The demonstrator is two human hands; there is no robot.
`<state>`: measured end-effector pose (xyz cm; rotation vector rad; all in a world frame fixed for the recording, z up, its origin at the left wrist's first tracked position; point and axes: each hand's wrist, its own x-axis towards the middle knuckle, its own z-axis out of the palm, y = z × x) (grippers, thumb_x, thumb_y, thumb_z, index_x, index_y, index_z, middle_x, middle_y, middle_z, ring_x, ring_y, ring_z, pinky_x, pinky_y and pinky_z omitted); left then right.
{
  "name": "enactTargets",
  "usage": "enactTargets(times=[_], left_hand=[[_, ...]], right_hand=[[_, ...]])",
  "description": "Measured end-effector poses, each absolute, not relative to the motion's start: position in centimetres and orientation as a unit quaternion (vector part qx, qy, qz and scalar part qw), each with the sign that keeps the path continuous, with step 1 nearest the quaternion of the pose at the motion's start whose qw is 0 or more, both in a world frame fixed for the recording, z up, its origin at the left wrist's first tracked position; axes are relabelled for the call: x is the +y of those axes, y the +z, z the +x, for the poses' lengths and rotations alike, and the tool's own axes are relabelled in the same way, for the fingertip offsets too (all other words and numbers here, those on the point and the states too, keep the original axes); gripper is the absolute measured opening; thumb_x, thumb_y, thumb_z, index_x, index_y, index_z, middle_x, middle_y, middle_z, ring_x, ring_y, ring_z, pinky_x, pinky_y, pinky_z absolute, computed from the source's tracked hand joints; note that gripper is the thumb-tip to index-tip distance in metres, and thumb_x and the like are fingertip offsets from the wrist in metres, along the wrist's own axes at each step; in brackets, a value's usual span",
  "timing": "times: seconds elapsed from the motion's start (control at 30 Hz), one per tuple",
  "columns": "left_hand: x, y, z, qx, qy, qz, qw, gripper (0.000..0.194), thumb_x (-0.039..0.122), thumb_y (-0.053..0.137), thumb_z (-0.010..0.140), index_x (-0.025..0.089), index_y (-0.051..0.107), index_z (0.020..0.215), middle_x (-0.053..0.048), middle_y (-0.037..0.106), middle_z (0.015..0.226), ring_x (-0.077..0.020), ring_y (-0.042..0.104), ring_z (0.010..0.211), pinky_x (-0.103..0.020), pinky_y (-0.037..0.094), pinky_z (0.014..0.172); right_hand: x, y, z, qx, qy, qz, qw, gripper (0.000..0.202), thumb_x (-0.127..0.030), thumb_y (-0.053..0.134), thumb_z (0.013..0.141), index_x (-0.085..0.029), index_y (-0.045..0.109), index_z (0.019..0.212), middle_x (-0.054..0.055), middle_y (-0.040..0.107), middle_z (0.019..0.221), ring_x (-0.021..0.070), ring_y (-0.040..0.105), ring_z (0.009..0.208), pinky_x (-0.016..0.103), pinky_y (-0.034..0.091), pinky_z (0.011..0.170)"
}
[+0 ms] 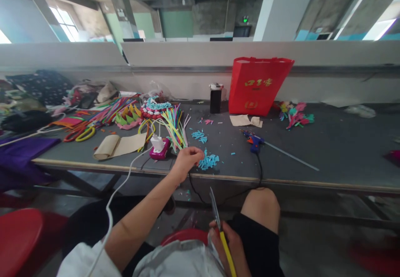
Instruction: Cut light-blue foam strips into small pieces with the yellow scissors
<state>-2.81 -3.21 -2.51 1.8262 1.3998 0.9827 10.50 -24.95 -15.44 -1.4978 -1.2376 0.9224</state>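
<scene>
My left hand point(189, 158) is over the table's front edge, with its fingers curled together right beside a pile of short blue cut pieces point(208, 161). Whatever is between those fingertips, if anything, is too small to make out. Low over my lap, my right hand point(233, 243) grips a pair of scissors point(228, 254) with a yellow handle, blades pointing up and away from me. A smaller heap of blue pieces point(199, 136) lies farther back. Just left of it stands a bundle of pastel fuzzy stems point(175, 128).
A blue glue gun point(254, 142) with a long glue stick lies to the right, its cord over the edge. Behind are a red bag point(259, 87) and a dark bottle point(215, 98). A purple power adapter point(160, 148) and a paper roll point(108, 145) are left.
</scene>
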Motion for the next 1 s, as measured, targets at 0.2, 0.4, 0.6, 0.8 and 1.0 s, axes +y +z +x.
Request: enactTargets(times=[0.2,0.4,0.6,0.8,1.0], left_hand=[[-3.6,-3.1,-2.9,0.524,0.415,0.669,0.326,0.004,0.019,0.061,0.064,0.018,0.065,0.063,0.002,0.06,0.06,-0.013,0.052,0.06,-0.023,0.037,0.058],[-3.0,-3.3,-2.5,0.509,0.434,0.603,0.435,0.009,0.026,0.063,0.062,0.017,0.062,0.064,0.003,0.058,0.056,-0.0103,0.048,0.05,-0.022,0.038,0.051],[-3.7,-3.4,-2.1,0.493,0.439,0.551,0.511,0.014,0.029,0.064,0.063,0.015,0.064,0.064,0.0,0.062,0.059,-0.0091,0.047,0.049,-0.022,0.04,0.05],[-3.7,-3.1,-2.2,0.48,0.43,0.55,0.531,0.009,0.024,0.064,0.06,0.015,0.065,0.061,0.002,0.058,0.055,-0.0084,0.045,0.049,-0.021,0.036,0.049],[-3.5,-2.8,-2.3,0.474,0.442,0.531,0.546,0.007,0.022,0.066,0.06,0.015,0.066,0.061,0.003,0.058,0.056,-0.0087,0.046,0.052,-0.022,0.035,0.051]], right_hand=[[-24.8,-15.1,10.3,-0.485,0.43,-0.61,0.455,0.035,-0.05,0.064,0.078,-0.017,0.071,0.087,0.005,0.068,0.069,0.0166,0.061,0.058,0.024,0.048,0.056],[-24.4,-13.4,10.4,-0.477,0.444,-0.596,0.469,0.035,-0.051,0.064,0.08,-0.017,0.07,0.089,0.001,0.062,0.066,0.0125,0.052,0.055,0.022,0.043,0.052],[-20.8,-8.8,9.7,-0.37,0.593,-0.5,0.512,0.043,-0.056,0.061,0.082,-0.015,0.063,0.095,-0.01,0.039,0.043,0.0059,0.032,0.036,0.018,0.029,0.036],[-16.6,-7.6,8.9,-0.298,0.66,-0.466,0.509,0.042,-0.054,0.068,0.074,-0.017,0.061,0.091,-0.011,0.039,0.045,0.0057,0.034,0.036,0.016,0.03,0.033],[-16.7,-8.2,9.3,-0.28,0.655,-0.472,0.519,0.041,-0.055,0.065,0.076,-0.017,0.059,0.092,-0.012,0.037,0.046,0.0053,0.034,0.037,0.015,0.029,0.033]])
